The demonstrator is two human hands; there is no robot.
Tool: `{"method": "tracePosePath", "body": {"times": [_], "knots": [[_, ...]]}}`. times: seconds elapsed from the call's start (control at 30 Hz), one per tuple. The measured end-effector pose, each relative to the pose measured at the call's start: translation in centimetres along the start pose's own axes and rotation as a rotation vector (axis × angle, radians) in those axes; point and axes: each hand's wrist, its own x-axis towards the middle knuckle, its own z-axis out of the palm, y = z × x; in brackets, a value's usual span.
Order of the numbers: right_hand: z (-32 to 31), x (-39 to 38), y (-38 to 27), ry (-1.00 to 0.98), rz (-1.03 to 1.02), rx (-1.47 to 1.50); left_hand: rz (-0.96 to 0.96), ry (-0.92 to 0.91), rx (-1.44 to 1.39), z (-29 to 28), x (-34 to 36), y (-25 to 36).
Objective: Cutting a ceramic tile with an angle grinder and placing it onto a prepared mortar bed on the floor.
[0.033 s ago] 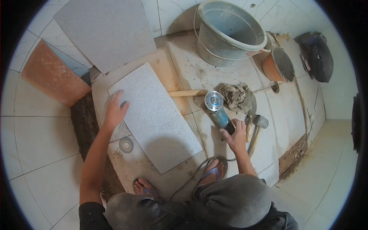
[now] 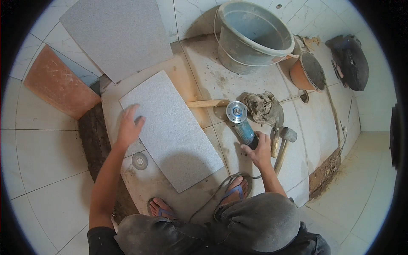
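Observation:
My left hand [image 2: 130, 127], fingers spread and holding nothing, is over the left edge of a rectangular light grey speckled tile [image 2: 172, 131]. My right hand [image 2: 258, 151] grips the black rear body of a teal angle grinder [image 2: 244, 131], whose silver disc [image 2: 236, 111] faces up. A cord runs from it toward my feet. Just behind the disc lie a wooden-handled tool [image 2: 204, 103] and a crumpled dirty rag [image 2: 261, 106]. A rubber mallet [image 2: 289, 135] lies to the right. A small round disc [image 2: 139, 161] lies left of the tile.
A grey bucket [image 2: 236, 55] and an orange bucket [image 2: 299, 72] stand at the back. A large grey tile [image 2: 114, 38] and terracotta tile [image 2: 61, 80] lean at the back left. A black object [image 2: 352, 63] sits back right. Exposed trenches [image 2: 95, 153] border the floor tiles.
My left hand has shifted very slightly downward along the tile's edge. My right hand has shifted slightly left on the grinder.

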Motion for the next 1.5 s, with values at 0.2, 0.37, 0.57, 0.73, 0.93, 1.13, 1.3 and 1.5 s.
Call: {"method": "tracePosePath", "body": {"times": [0.2, 0.37, 0.57, 0.73, 0.93, 1.13, 1.3, 1.5], "knots": [[-0.2, 1.4, 0.4, -0.140, -0.038, -0.106, -0.169, -0.307, -0.577, 1.8, -6.4, 10.6], [-2.4, 0.3, -5.6, -0.712, 0.310, 1.045, -0.363, -0.620, -1.086, 5.3, -8.4, 17.2], [-1.1, -1.4, -13.1, -0.951, 0.318, 1.265, -0.406, -0.267, -1.842, 6.1, -9.3, 22.6], [2.0, -2.5, -16.9, -0.751, -0.055, 0.561, -0.623, -0.109, -1.669, 5.1, -11.5, 20.3], [3.7, -2.9, -17.1, -0.847, -0.132, 0.618, -0.698, 0.062, -1.702, 4.5, -13.1, 19.3], [3.5, -2.6, -18.0, -0.771, -0.248, 0.591, -0.425, 0.011, -1.719, 1.6, -13.4, 18.2], [3.0, -2.6, -19.5, -0.707, -0.325, 0.542, -0.337, 0.076, -1.723, 0.5, -13.6, 18.4], [3.1, -2.4, -22.0, -0.823, -0.328, 0.476, -0.436, 0.262, -1.686, -1.0, -13.2, 18.5]]}}
